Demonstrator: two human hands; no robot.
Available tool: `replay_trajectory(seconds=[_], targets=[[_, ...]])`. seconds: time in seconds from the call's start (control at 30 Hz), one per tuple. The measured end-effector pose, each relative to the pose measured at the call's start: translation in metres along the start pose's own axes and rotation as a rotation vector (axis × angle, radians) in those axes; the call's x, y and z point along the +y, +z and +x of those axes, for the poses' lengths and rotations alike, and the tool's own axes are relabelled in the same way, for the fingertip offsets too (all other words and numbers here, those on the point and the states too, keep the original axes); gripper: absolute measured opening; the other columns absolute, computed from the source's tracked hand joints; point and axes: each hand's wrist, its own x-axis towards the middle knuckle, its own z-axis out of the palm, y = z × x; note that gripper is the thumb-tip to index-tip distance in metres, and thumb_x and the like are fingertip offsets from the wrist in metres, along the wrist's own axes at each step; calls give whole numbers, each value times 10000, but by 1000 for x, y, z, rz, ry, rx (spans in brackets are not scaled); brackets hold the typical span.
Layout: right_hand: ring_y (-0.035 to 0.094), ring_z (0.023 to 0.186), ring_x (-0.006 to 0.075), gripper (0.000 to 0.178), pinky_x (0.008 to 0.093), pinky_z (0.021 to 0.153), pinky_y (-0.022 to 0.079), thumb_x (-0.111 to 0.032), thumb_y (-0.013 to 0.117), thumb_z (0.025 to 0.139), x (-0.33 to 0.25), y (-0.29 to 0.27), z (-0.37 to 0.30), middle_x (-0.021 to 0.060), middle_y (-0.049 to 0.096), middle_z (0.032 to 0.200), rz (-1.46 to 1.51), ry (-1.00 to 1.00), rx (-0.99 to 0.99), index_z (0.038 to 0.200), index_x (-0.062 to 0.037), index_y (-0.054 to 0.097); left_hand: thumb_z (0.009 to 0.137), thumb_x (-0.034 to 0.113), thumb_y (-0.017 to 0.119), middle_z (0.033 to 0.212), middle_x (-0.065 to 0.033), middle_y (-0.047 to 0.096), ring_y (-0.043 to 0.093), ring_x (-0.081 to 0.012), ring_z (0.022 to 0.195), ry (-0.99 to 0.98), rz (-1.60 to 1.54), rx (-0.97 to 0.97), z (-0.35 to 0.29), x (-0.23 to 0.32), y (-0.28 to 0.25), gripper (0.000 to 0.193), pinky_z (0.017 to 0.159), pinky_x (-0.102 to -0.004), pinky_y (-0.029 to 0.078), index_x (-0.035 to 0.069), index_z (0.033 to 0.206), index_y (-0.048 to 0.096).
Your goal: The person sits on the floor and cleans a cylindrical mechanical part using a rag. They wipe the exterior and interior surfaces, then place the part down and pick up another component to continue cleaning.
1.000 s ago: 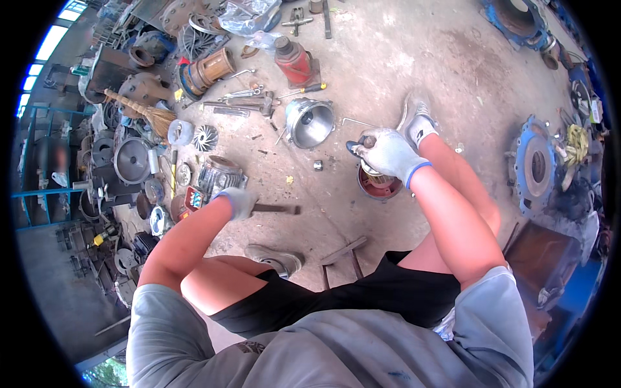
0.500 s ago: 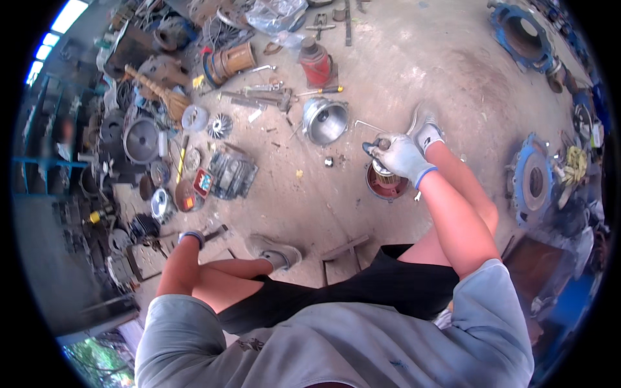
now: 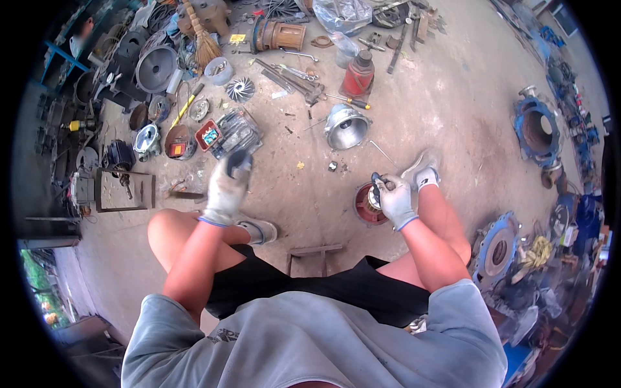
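Note:
My left hand (image 3: 224, 192), in a pale work glove with a blue cuff, is raised in front of my left knee. Its fingers are closed round a dark round piece (image 3: 240, 164), blurred by motion, whose exact kind I cannot make out. My gloved right hand (image 3: 396, 199) grips a small dark piece (image 3: 377, 183), partly hidden by the fingers. That hand is at the right side of a red round motor housing (image 3: 363, 212), which stands on the floor between my feet. Inside the housing a pale ring and copper-coloured part show, half covered by the hand.
Ahead lie a silver bowl-shaped casing (image 3: 347, 131), a bent rod (image 3: 381, 150), a screwdriver (image 3: 349, 101) and a red bottle jack (image 3: 359, 77). Parts tubs (image 3: 180, 142) and a finned metal block (image 3: 238, 130) are to the left. A low stool (image 3: 315, 250) sits between my legs; a blue flange (image 3: 497, 249) lies right.
My left hand has come up from the floor at the left toward the middle, now with the dark round piece. My right hand stays at the red housing. The view has shifted.

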Motion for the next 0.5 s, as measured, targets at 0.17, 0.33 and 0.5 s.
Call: replay_trajectory(seconds=[0.17, 0.33, 0.5], targets=[[623, 715, 63, 78, 238, 644, 509, 48, 657, 993, -10, -1, 0, 5, 691, 824, 225, -93, 10, 951, 31, 721, 1059, 347, 658, 961, -216, 741, 701, -333, 880, -217, 221, -448, -5, -43, 54, 347, 833, -395, 551, 11, 1125, 713], [659, 778, 73, 111, 229, 685, 533, 74, 645, 985, -44, 27, -11, 44, 716, 892, 426, -135, -77, 1077, 52, 703, 1069, 344, 651, 927, -167, 738, 678, -273, 831, -226, 165, -437, 12, -29, 73, 337, 806, -384, 548, 20, 1140, 712], [634, 759, 50, 93, 222, 659, 513, 92, 655, 967, -35, 70, -21, 21, 682, 874, 285, -185, -164, 1030, 33, 690, 1074, 335, 656, 933, -113, 716, 616, -159, 861, -138, -25, -484, 43, 19, 86, 334, 813, -337, 527, 17, 1168, 700]])
